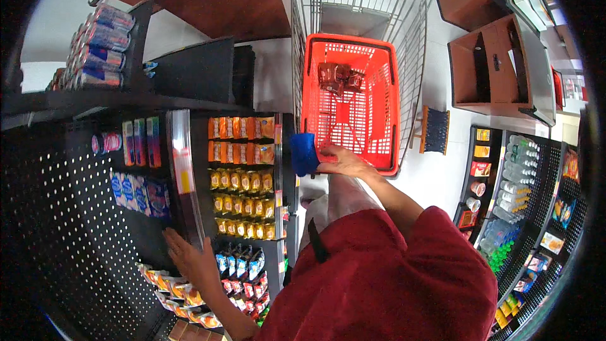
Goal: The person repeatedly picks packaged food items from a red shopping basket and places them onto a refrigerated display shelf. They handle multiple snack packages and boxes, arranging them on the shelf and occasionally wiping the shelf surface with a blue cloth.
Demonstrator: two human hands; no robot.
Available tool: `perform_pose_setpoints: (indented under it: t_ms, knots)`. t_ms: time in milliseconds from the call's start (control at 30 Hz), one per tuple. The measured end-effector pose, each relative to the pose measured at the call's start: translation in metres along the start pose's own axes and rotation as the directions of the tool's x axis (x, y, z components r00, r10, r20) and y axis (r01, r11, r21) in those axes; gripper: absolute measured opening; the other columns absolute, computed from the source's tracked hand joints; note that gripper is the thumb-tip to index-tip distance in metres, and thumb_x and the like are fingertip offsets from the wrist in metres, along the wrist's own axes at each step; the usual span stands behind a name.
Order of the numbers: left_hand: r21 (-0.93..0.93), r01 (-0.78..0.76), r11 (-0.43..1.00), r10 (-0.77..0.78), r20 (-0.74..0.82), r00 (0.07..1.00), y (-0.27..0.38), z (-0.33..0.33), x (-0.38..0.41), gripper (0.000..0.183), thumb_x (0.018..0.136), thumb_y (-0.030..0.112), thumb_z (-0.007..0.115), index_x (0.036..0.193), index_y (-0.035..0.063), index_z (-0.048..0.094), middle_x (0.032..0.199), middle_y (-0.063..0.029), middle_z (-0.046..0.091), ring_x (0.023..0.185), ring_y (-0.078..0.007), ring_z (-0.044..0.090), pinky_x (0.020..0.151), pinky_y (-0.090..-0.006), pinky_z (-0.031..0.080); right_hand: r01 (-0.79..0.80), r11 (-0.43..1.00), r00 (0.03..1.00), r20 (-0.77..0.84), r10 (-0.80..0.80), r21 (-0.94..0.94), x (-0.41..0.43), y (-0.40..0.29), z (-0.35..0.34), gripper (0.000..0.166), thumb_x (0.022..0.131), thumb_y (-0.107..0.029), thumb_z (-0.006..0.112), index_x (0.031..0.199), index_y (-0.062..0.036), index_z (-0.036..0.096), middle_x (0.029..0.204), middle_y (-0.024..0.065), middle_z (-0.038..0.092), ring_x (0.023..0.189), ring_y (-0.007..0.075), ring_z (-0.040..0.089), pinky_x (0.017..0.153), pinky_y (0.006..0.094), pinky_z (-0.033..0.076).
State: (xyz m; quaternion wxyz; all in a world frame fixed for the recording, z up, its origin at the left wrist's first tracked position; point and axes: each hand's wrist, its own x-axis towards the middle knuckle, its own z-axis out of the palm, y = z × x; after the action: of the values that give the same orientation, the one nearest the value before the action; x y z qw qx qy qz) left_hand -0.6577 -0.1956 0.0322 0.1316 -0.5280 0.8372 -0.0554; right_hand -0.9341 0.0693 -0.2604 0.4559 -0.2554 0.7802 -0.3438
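My right hand [342,161] has a small blue object [304,154], perhaps a folded cloth, at its fingers. It is beside the near end of a red plastic shopping basket [396,109]. Several brown packets [334,77] lie at the far end of the basket. My left hand [191,258] is empty, its thumb apart from the fingers. It reaches over a black shelf, just above orange-and-white snack packets [182,293]. Toilet-paper-like blue and pink packs [139,193] stand on the shelf ahead of that hand.
A wire shopping cart [416,64] surrounds the basket. Gold packets [242,180] and orange packets [241,128] line shelves between my hands. Stacked drink cans [108,38] stand at upper left. Bottles [513,175] fill a right-hand shelf. A wooden cabinet [506,61] stands at upper right.
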Motion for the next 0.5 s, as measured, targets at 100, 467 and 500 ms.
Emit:
perform_pose_setpoints:
  t_ms: [100, 467, 500]
  knots:
    - [-0.003, -0.001, 1.0, 0.001, 0.026, 1.0, -0.006, 0.007, 0.002, 0.089, 0.085, 0.021, 0.075, 0.156, -0.0017, 0.024, 0.162, -0.0224, 0.028, 0.146, -0.0401, 0.032, 0.121, -0.0469, 0.028, 0.033, 0.947, 0.977, -0.212, 0.038, 0.32, 0.034, 0.031, -0.028, 0.041, 0.094, -0.032, 0.071, 0.12, -0.0002, 0.067, 0.108, 0.0147, 0.074, 0.098, 0.0247, 0.071, 0.085, 0.035, 0.057]
    - [0.021, 0.05, 0.999, -0.052, 0.101, 0.994, -0.003, 0.002, 0.004, 0.094, 0.088, 0.034, 0.073, 0.158, -0.0004, 0.021, 0.161, -0.0239, 0.029, 0.146, -0.0418, 0.032, 0.12, -0.0482, 0.026, -0.003, 0.723, 0.814, -0.419, 0.403, 0.691, 0.253, 0.138, -0.113, 0.045, 0.09, -0.01, 0.071, 0.131, -0.0028, 0.052, 0.092, 0.0123, 0.072, 0.065, 0.0176, 0.068, 0.045, 0.0336, 0.051]
    - [0.028, 0.055, 0.998, -0.058, 0.107, 0.993, -0.009, 0.004, 0.003, 0.094, 0.088, 0.034, 0.073, 0.158, -0.0008, 0.022, 0.161, -0.0241, 0.029, 0.146, -0.0418, 0.032, 0.12, -0.0483, 0.026, -0.085, 0.796, 0.803, -0.432, 0.411, 0.599, 0.268, 0.15, -0.119, 0.048, 0.089, -0.008, 0.072, 0.132, -0.0037, 0.05, 0.092, 0.012, 0.072, 0.066, 0.017, 0.068, 0.044, 0.0344, 0.049]
